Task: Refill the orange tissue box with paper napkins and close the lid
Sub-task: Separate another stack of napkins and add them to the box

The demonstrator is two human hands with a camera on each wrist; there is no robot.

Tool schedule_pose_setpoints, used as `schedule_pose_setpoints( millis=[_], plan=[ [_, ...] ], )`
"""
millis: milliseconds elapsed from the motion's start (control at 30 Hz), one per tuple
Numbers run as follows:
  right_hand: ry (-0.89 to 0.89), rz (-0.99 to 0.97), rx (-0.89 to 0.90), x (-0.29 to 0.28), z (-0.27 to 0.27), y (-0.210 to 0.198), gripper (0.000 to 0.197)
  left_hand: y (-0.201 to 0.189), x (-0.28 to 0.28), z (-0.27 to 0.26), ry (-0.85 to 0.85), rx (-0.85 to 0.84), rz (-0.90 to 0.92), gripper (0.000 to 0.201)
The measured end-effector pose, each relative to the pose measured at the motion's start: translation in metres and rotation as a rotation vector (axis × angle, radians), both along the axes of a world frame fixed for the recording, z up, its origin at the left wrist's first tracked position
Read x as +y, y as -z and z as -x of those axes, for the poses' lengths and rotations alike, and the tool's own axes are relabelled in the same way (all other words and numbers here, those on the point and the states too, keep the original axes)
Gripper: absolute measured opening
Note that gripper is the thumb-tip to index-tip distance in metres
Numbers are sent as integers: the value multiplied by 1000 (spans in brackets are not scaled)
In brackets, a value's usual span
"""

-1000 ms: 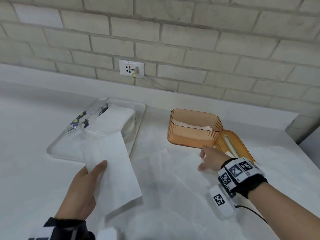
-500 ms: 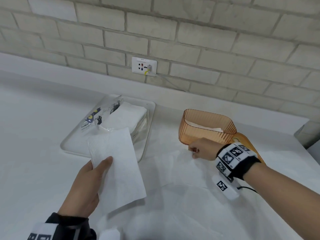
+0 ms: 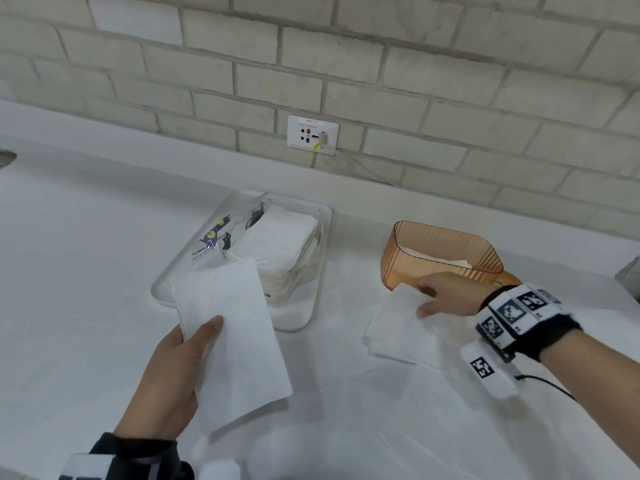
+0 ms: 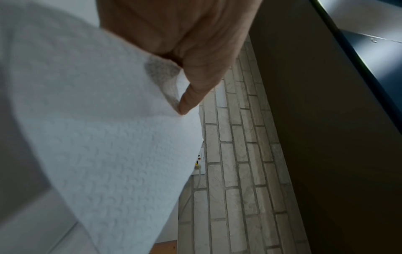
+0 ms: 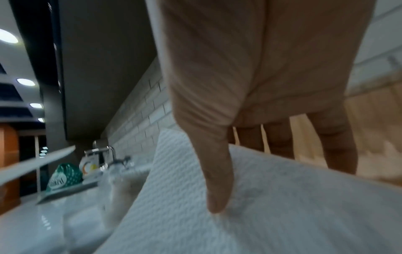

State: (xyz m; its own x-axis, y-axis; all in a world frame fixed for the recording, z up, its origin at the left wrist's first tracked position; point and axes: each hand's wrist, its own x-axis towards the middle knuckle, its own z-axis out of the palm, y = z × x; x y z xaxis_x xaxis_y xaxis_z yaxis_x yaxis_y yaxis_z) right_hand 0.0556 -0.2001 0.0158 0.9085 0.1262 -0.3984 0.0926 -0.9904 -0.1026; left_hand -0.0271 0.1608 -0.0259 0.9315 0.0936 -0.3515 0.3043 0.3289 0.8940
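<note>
**Napkin in each hand, box open on counter**

White counter (image 3: 86,271) against a pale brick wall (image 3: 381,64); a wall socket (image 3: 312,134) with a cable plugged in sits just above the upstand.

Orange tissue box (image 3: 440,252): upright at right rear of the counter, lid off, white paper visible inside. An orange piece, presumably the lid (image 3: 509,279), lies behind the right wrist, mostly hidden.

Clear tray (image 3: 304,317): left of the box, well apart from it. It carries an opened napkin pack (image 3: 277,244) with printed plastic wrap.

Left hand (image 3: 166,386): holds a flat embossed napkin (image 3: 235,341) above the counter, thumb on top, fingers curled beneath, pinching one long edge.

Right hand (image 3: 446,296): just in front of the box. Thumb presses the top of a second napkin (image 3: 398,327); fingers (image 5: 339,146) reach past its far edge, slightly spread. Whether this napkin is lifted clear of the counter cannot be told.
</note>
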Motion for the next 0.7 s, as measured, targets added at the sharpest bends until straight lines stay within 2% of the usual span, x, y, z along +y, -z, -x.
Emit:
schedule_pose_setpoints(
  millis=[67, 167, 200, 233, 267, 333, 400, 567, 633, 700],
  plan=[
    [2, -25, -29, 5, 2, -24, 27, 1, 2, -3, -11, -6, 12, 21],
    [-77, -159, -43, 27, 3, -52, 9, 2, 1, -7, -14, -14, 32, 19],
    [-111, -191, -21, 40, 2, -58, 18, 2, -1, -9, -14, -14, 39, 19],
    [-141, -191, 7, 51, -3, -57, 19, 2, -2, -11, -11, -14, 46, 19],
    [-190, -187, 37, 65, -6, -54, 8, 2, -4, -13, -8, -14, 48, 20],
    [-282, -160, 99, 88, -17, -36, 17, 3, -5, -17, -2, -18, 49, 19],
    [-286, -97, 148, 102, -27, -12, 10, 3, -4, -18, -2, -21, 47, 18],
    [-298, 72, 107, 101, -29, 36, 64, 8, 5, -19, -15, -12, 43, 21],
    [-256, 44, 107, 95, -26, 41, 70, 12, 7, -23, -21, -5, 39, 21],
    [-165, 19, 137, 91, -23, 42, 67, 14, 4, -28, -15, -4, 35, 19]
  ],
)
